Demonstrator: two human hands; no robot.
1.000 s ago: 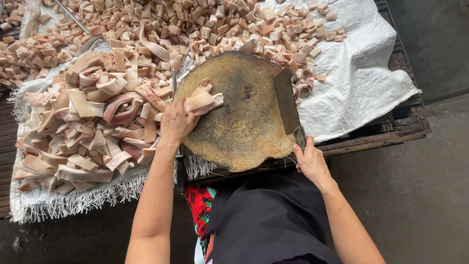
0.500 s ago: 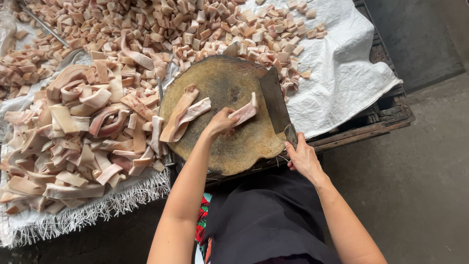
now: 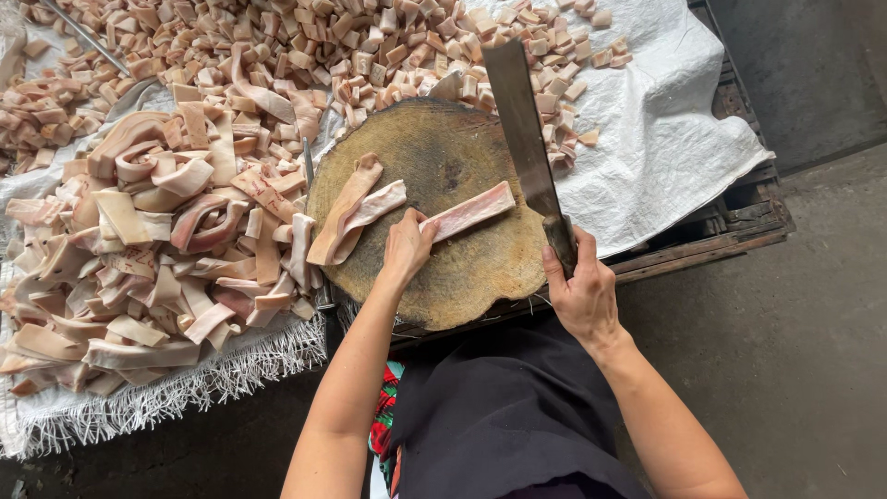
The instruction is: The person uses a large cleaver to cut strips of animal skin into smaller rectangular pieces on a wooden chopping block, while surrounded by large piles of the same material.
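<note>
White sacking [image 3: 665,157] beneath a round chopping block [image 3: 462,268]: left hand [image 3: 407,248] fingers press a meat strip [image 3: 467,212]; right hand [image 3: 582,296] grips a cleaver [image 3: 522,129].

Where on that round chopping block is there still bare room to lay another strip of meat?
The near part of the chopping block is bare, between the left hand and the right hand holding the cleaver. The far rim is bare too. The block's left side is crowded with meat strips, one strip lies mid-block, and the white sheet right of the cleaver is free.
</note>
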